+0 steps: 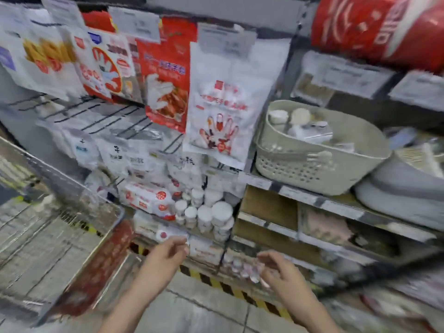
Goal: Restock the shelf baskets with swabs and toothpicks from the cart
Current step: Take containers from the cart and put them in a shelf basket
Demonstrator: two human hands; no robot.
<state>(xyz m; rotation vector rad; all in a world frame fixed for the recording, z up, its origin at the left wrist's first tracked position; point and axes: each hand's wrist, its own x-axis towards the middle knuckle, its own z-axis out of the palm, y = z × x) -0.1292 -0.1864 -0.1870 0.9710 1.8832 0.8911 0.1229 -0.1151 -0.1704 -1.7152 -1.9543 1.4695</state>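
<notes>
Roughly mid-task, I'd judge, though the frame is badly smeared. The beige basket (312,162) on the right-hand shelf already holds a few round tubs and packets but sits well short of full, so more stock looks due there. A grey basket (396,198) just beside it shows some contents too, too blurred to name. Lower down, a cluster of white round tubs (206,215) stands on the middle shelf, possibly swab or toothpick tubs; can't confirm.

The wire cart (60,231) is at the left, its near corner close to the left forearm; what is left inside it is unreadable.

The left hand (168,251) is raised toward the lower shelf, fingers curled, seemingly pinching something small and pale at the fingertips, but I cannot tell for sure. The right hand (278,267) grips a bunch of small clear packets (252,270), pinkish-white, low in front of the bottom shelf, well apart from the beige basket.

Left to do, as I read it: get those packets into a basket, then fetch more from the cart.
</notes>
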